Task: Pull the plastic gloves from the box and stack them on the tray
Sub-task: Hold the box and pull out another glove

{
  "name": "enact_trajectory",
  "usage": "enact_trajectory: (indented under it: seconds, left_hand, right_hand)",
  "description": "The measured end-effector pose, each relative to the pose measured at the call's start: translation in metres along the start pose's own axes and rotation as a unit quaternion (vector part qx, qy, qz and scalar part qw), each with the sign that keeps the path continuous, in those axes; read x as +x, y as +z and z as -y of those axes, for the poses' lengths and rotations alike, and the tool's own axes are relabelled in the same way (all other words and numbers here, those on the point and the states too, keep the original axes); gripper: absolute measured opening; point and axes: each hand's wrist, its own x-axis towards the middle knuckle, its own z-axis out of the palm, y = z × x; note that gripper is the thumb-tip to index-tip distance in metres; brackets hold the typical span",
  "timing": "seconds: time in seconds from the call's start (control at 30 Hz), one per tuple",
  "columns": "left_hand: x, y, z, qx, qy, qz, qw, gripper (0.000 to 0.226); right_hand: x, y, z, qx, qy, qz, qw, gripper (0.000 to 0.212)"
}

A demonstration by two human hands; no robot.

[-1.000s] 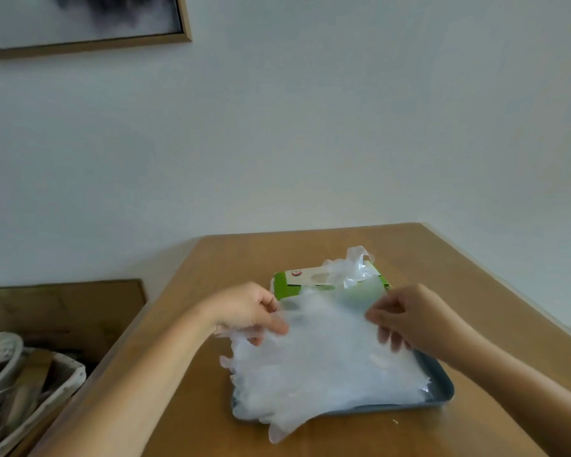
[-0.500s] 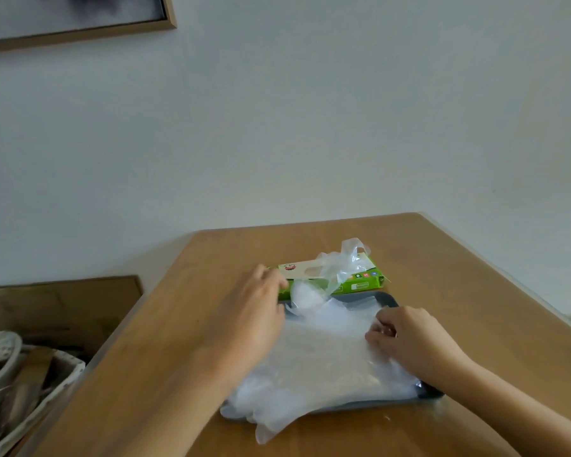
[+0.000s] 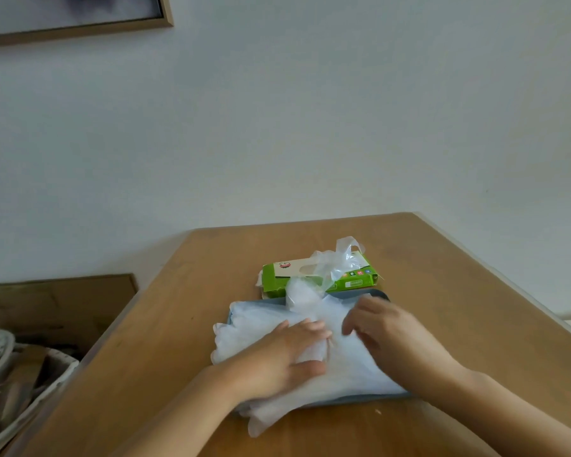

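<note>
A pile of thin clear plastic gloves [image 3: 244, 331] lies on a grey-blue tray [image 3: 378, 296] on the wooden table and spills over the tray's left and near edges. My left hand [image 3: 284, 357] lies flat on the pile and presses it down, fingers straight. My right hand [image 3: 386, 331] rests on the pile's right part with fingers loosely bent, slightly blurred. Just behind the tray lies the green glove box [image 3: 276, 282]. One crumpled glove [image 3: 338, 262] sticks up from its opening and hangs toward the tray.
The table [image 3: 459, 324] ends at a white wall behind and drops off along its right edge. To the left stand a lower wooden surface [image 3: 63, 301] and a white basket [image 3: 47, 387] holding several items. A framed picture [image 3: 80, 24] hangs at the top left.
The glove held spread above the tray a second ago now lies on the pile. My left hand went to the box, then came back to press the pile. My right hand let go.
</note>
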Motion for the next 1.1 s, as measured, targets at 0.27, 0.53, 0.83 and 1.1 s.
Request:
enact_trajectory:
  seconds: [0.27, 0.53, 0.83, 1.1]
  left_hand:
    - [0.034, -0.027, -0.008, 0.088, 0.039, 0.093, 0.991, 0.096]
    - [0.045, -0.032, 0.023, 0.149, -0.016, 0.125, 0.981, 0.122]
    - [0.04, -0.05, 0.051, 0.084, -0.09, 0.142, 0.982, 0.131]
    - [0.065, -0.086, 0.053, -0.123, -0.138, -0.016, 0.983, 0.103]
  right_hand:
    - [0.001, 0.008, -0.015, 0.036, 0.042, 0.272, 0.961, 0.062]
    - [0.009, -0.01, -0.017, 0.048, 0.039, 0.361, 0.93, 0.074]
    - [0.044, -0.054, -0.044, 0.068, 0.048, 0.484, 0.871, 0.073]
    - [0.113, -0.017, -0.074, 0.024, 0.011, 0.158, 0.987, 0.071]
